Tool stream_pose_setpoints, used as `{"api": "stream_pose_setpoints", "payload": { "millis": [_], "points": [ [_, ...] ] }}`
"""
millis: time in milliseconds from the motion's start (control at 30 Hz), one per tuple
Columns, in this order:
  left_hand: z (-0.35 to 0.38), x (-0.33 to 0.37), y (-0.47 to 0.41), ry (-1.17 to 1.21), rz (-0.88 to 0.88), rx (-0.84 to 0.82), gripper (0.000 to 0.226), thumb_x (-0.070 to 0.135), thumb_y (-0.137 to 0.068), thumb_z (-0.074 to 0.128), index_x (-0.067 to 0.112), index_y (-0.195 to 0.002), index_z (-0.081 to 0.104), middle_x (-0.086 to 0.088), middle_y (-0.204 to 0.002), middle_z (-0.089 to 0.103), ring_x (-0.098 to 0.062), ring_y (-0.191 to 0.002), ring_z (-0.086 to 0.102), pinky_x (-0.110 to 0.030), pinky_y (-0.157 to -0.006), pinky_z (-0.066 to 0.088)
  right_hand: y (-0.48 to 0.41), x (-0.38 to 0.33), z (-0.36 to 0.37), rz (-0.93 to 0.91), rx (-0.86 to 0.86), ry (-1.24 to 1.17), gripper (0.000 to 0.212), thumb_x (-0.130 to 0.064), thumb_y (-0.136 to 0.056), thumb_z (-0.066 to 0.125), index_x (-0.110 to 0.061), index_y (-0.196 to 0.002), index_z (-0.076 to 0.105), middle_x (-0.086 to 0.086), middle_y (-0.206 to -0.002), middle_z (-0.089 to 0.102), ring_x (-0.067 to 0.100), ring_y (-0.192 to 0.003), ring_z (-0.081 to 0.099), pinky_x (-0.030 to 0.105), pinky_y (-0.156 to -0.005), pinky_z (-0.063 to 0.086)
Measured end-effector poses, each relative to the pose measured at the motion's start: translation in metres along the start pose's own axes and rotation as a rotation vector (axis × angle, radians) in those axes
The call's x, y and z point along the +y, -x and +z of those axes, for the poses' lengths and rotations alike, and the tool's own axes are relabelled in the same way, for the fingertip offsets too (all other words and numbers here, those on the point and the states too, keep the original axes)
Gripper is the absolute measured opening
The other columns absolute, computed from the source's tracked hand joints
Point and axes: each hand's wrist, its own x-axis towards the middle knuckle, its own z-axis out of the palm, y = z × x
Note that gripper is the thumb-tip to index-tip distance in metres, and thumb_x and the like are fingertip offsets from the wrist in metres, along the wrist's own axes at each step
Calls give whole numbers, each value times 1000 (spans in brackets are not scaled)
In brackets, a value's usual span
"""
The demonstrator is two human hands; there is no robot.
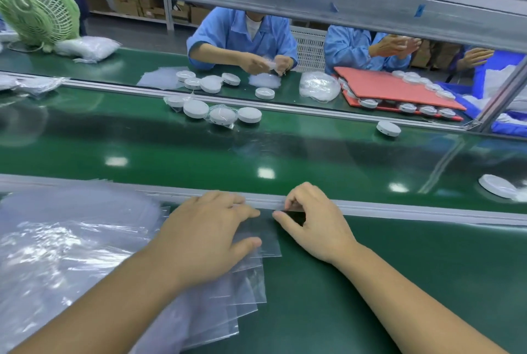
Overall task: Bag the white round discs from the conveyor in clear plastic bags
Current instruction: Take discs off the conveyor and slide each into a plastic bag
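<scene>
Left hand: spread flat, pressing the fanned stack of bags at lower centre of the frame. Right hand: thumb and forefinger pinched at the corner of the top bag, apparently peeling it free, though the clear film is hard to trace there. Discs: none in hand; the nearest disc lies at the right edge on the belt, another further up, and a cluster, some already bagged, at centre. Risks, as judged: the thin film may cling, so two bags lift together; the left hand's weight may drag or crease the stack; the belt, if running, may carry the near disc out of reach before a bag is open. Surface: glossy green table, edged by a grey rail; loose plastic heaped at lower left. Room: workers in blue coats opposite, a green fan upper left, cartons behind, a blue crate at right.
</scene>
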Motion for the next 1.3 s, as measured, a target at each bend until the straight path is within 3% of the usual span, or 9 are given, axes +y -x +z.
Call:
{"api": "stream_pose_setpoints", "payload": {
  "millis": [133,267,367,533,667,833,1000,1167,1300],
  "points": [
    [-21,-23,28,-5,-80,-1,76,91,-76,27,53,-141,41,26,-145,42,-3,-135,35,-30,-110,32,27,-41,6,-113,-220,-11,68,-84,-85,44,-49,-144,41,-11,-167,22,9,-156,5,38,-127,11],
    [-9,-57,93,-142,-254,-101,121,113,-28,32,71,-141,24,6,-163,20,-18,-153,9,-50,-119,7,52,-82,25,-167,-462,-4,108,-105,-60,44,-65,-152,3,-12,-169,-25,7,-149,-37,42,-121,-17],
    [6,-69,121,-184,-371,-204,142,111,-15,34,56,-145,38,-12,-161,30,-17,-148,18,-56,-114,11,48,-92,34,-164,-499,35,117,-106,-58,44,-58,-156,4,-12,-169,-24,5,-149,-36,41,-124,-15],
    [19,-57,121,-93,-289,-220,112,104,-62,33,39,-153,36,-13,-161,29,-34,-150,23,-55,-113,16,41,-92,34,-148,-423,4,93,-96,-74,41,-49,-154,31,-16,-172,4,0,-156,-12,36,-129,-5],
    [27,-57,108,-72,-259,-79,101,108,-58,16,65,-146,-9,10,-162,-25,-14,-148,-31,-50,-120,-16,45,-90,31,-119,-385,-75,81,-92,-78,41,-52,-148,39,-24,-168,14,0,-155,3,25,-127,3],
    [14,-89,124,-161,-281,57,100,99,-66,40,51,-153,25,3,-166,20,-26,-155,5,-54,-121,-1,48,-93,29,-105,-339,-40,77,-93,-79,39,-52,-145,42,-20,-170,6,-2,-154,-16,33,-127,-8],
    [47,-148,179,-155,-386,-184,139,84,-25,78,46,-151,35,-5,-165,23,-39,-152,11,-73,-110,19,48,-94,32,-101,-389,1,83,-95,-79,34,-53,-150,36,-17,-171,4,-2,-154,-13,34,-127,-11],
    [41,-104,173,-23,-403,-168,130,108,-40,42,43,-153,34,-3,-165,25,-29,-153,14,-48,-120,2,48,-96,30,-132,-378,10,75,-89,-84,37,-52,-149,37,-21,-170,6,-5,-154,-7,23,-124,-10],
    [33,-91,154,-45,-433,-65,100,104,-62,29,62,-150,9,-2,-169,-1,-20,-153,-14,-53,-121,-2,50,-97,26,-111,-363,-19,71,-85,-85,42,-54,-148,38,-29,-168,4,-9,-152,-5,13,-118,0]
  ]
}}
